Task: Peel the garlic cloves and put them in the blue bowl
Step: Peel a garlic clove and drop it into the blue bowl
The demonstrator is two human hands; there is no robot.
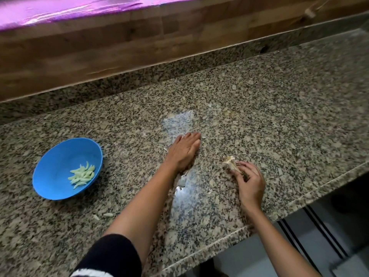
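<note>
Right hand (248,181) is what I watch first: its fingers are curled round a papery bundle of garlic skins (231,162), held low against the bench (279,116) near the front edge, the pale ragged end of the bundle poking out up and to the left of the knuckles. My left hand (184,151) lies flat, fingers straight and together, palm down on the stone — gripping nothing, pressing or sweeping as far as I can judge, with a few thin scraps of skin showing at its heel. The blue bowl (58,156) sits well apart on the far left, and it already holds a small heap of peeled cloves (81,174) toward its right inner wall. Two more peeled cloves (102,215) lie loose on the bench, below the bowl and just left of my left forearm — each lying roughly left to right. So the left hand is plainly the nearer one to both the loose cloves and the bowl; the right would have to cross my body. My left arm reaches out long from a dark sleeve (107,256), elbow low; the right is bent, wrist near the bench edge.
</note>
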